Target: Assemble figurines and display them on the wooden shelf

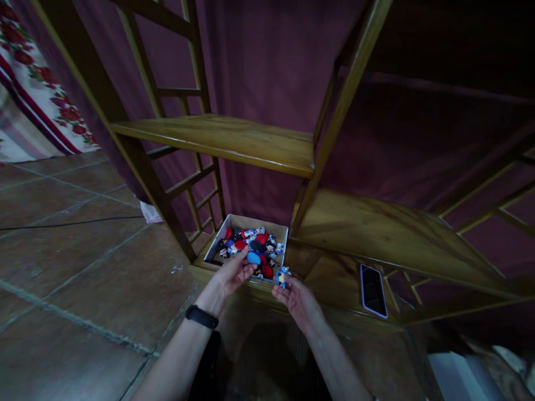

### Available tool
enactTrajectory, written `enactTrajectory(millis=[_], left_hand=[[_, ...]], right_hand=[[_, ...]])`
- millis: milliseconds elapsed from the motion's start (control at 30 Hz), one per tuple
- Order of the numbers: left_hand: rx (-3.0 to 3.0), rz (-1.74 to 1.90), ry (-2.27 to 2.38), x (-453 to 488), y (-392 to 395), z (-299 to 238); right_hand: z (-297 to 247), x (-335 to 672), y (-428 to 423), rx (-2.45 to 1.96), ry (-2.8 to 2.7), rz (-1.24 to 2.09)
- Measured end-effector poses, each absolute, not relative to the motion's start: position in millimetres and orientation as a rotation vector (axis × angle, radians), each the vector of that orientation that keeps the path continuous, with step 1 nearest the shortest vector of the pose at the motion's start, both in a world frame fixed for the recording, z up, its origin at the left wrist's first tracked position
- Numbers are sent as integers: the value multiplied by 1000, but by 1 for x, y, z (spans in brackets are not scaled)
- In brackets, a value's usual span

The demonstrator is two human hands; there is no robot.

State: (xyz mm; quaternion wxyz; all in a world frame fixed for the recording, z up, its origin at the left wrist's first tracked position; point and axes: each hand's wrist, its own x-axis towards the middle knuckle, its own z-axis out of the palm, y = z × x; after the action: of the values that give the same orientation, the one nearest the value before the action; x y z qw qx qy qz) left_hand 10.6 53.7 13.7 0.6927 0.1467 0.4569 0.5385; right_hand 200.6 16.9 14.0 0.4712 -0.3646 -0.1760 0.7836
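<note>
At the near edge of the box, my left hand (234, 272), with a black band on its wrist, is closed on a blue round disc (253, 258) between thumb and fingers. My right hand (297, 295) is to the right of it, pinching a small blue-and-white toy figure (283, 277) just outside the box's front right corner. The shallow open box (216, 243) has pale walls and contains several small figures (253, 233) in black, white and blue, mixed with red discs (267, 271) and a dark disc (256, 245).
The box stands on the bottom ledge of a wooden shelf unit (217, 133). A phone (373, 291) with a light purple rim lies on the ledge to the right. A purple curtain (267, 67) hangs behind. A thin cable (71, 224) crosses the tiled floor (83, 312) at left.
</note>
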Motion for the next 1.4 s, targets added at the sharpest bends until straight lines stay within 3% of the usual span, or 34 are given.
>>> enactTrajectory(millis=[400, 767, 1400], left_hand=[[790, 1216, 1134, 43, 26, 21], [684, 1118, 1050, 43, 20, 24], [583, 1136, 1152, 38, 27, 8]], right_hand=[[7, 197, 22, -958, -609, 1720], [-14, 187, 34, -1167, -1278, 1215], [-21, 195, 37, -1223, -1516, 992]])
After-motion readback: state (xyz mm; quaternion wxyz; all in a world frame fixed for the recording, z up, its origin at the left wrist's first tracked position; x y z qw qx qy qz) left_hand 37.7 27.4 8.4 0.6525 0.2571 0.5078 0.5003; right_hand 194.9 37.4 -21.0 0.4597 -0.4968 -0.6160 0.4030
